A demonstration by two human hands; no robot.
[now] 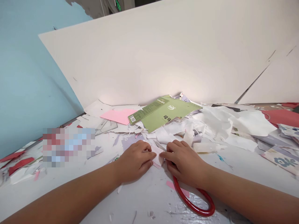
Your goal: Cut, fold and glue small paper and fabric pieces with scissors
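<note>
My left hand (135,160) and my right hand (184,161) rest side by side on the white table, fingertips meeting over a small pale pink folded paper (158,158). Both hands have their fingers curled and pressed down on that paper, pinching its edges. Under my right wrist lies a red ring-shaped handle (198,203), partly hidden by the hand.
A flattened green carton (163,113) and a pink sheet (119,115) lie beyond the hands among heaps of white paper scraps (224,124). White boards (163,56) stand behind, a blue wall (28,77) at left. Red scraps (17,161) lie far left, patterned paper (283,158) far right.
</note>
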